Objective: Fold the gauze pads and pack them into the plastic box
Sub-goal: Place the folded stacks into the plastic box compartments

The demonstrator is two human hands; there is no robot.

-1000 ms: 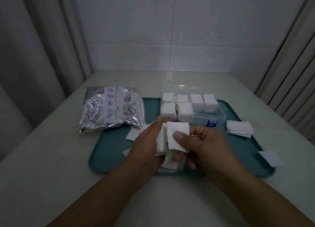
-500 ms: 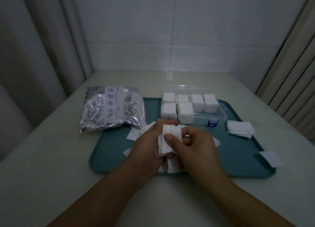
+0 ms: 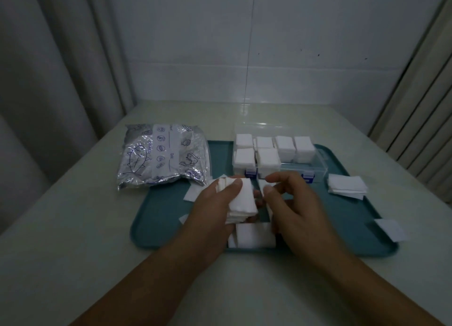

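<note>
The left hand [image 3: 220,203] grips a stack of folded gauze pads [image 3: 241,201], thumb pressed across the top so the layers stay squared while more are added. The right hand [image 3: 291,203] sits just to its right with thumb and forefinger curled close together; a bit of white shows between them, but whether it pinches a pad I cannot tell. Loose pads [image 3: 254,235] lie on the near part of the teal tray [image 3: 342,227], within easy reach. The plastic box [image 3: 315,169] stands open at the tray's far side, its left compartments already filled, its near right ones bare. A pile of unfolded pads [image 3: 347,187] waits to the right; the foil bag [image 3: 163,154] lies far left. Half a second ago both hands met on the stack; now the right has drawn apart from it
</note>
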